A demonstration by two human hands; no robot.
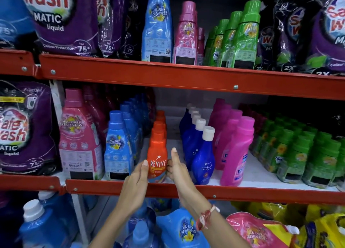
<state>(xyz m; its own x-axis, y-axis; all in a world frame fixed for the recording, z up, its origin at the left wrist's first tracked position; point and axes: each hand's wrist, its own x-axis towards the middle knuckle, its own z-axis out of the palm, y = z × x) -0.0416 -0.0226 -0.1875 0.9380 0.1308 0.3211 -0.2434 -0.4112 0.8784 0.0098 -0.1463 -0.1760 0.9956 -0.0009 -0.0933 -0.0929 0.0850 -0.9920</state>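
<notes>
An orange Revive bottle (157, 155) stands upright at the front of the middle shelf (261, 175), first in a row of like orange bottles running back. My left hand (137, 178) touches its left side with straight fingers. My right hand (177, 168) holds its right side, fingers curled behind it and thumb raised. A red and white thread band circles my right wrist.
Blue bottles (117, 145) stand just left of the orange row, dark blue Ujala bottles (203, 158) just right, then pink (236, 154) and green ones (306, 154). Red shelf rails (186, 75) cross above and below. Purple pouches fill the left and top; blue jugs sit below.
</notes>
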